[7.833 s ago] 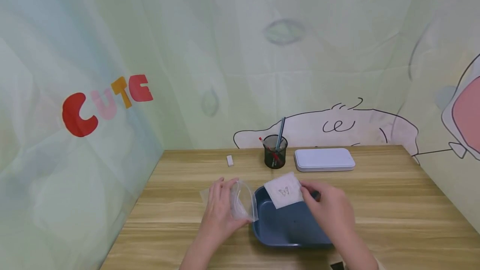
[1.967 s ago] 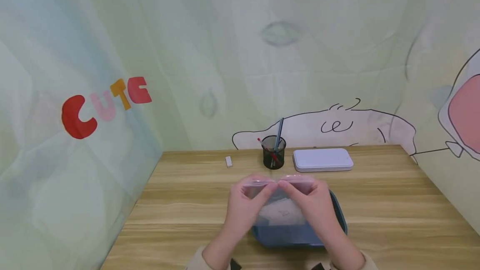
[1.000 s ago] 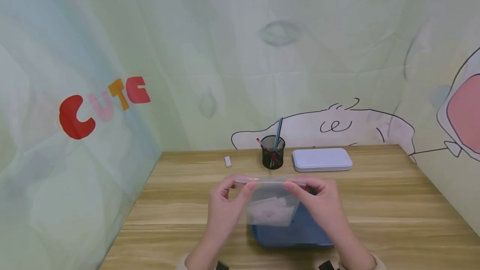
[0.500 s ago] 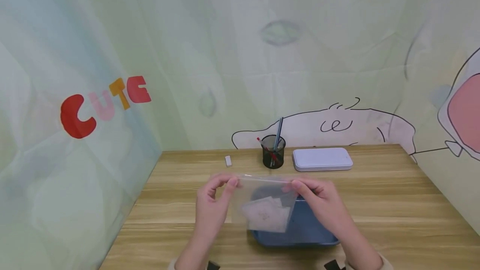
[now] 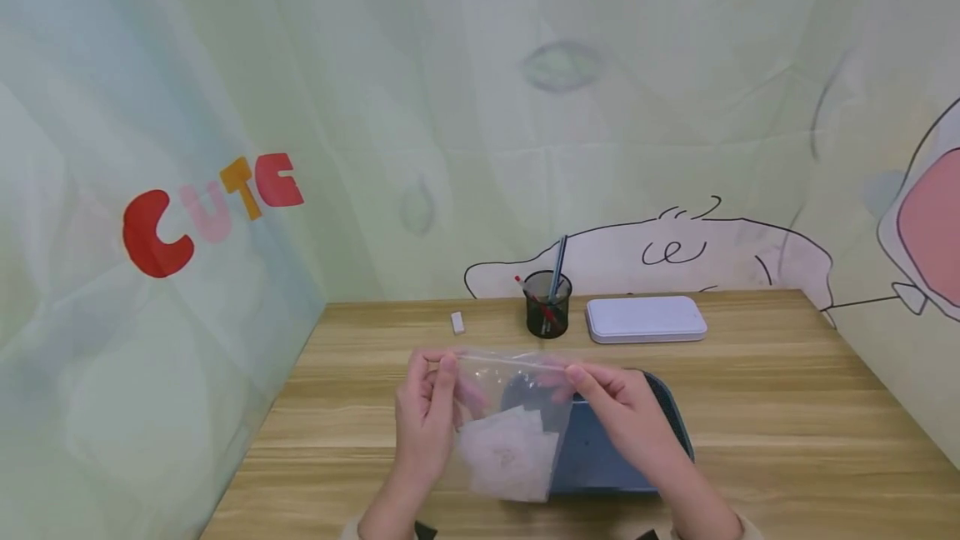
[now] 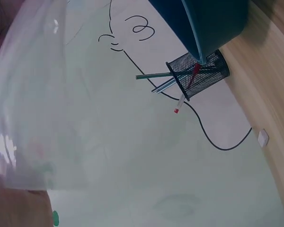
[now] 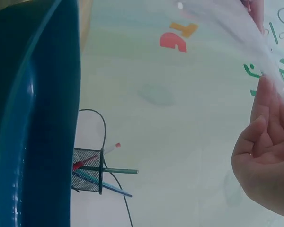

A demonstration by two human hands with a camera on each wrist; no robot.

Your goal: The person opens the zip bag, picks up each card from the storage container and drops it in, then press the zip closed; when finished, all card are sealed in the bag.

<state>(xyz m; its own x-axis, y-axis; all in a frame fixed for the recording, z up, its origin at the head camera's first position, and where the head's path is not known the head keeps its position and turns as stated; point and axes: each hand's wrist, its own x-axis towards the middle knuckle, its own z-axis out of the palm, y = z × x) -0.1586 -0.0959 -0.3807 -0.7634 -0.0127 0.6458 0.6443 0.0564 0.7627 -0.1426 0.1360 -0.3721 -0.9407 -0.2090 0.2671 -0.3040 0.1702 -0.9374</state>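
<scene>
A clear zip bag point(image 5: 480, 394) hangs by its top edge between my two hands. Several white paper pieces point(image 5: 510, 457) lie inside it at the bottom, one with a faint drawing. My left hand point(image 5: 423, 419) pinches the bag's upper left corner between thumb and fingers. At the upper right corner my right hand point(image 5: 626, 407) pinches it the same way. Behind and partly below the bag stands a dark blue tray point(image 5: 600, 448); the bag and right arm hide parts of it. In the right wrist view the bag point(image 7: 232, 28) spans the upper right.
At the back of the wooden table point(image 5: 787, 407) stand a black mesh pen cup point(image 5: 547, 315) with pens and a pale flat case point(image 5: 645, 319). A small white eraser-like block point(image 5: 457, 323) lies to the left. A printed curtain hangs behind.
Earlier the right hand held a butterfly-printed paper piece beside the bag; now the pieces are inside. The fingers slid along the bag's top edge from its middle outward, and the bag shifted left.
</scene>
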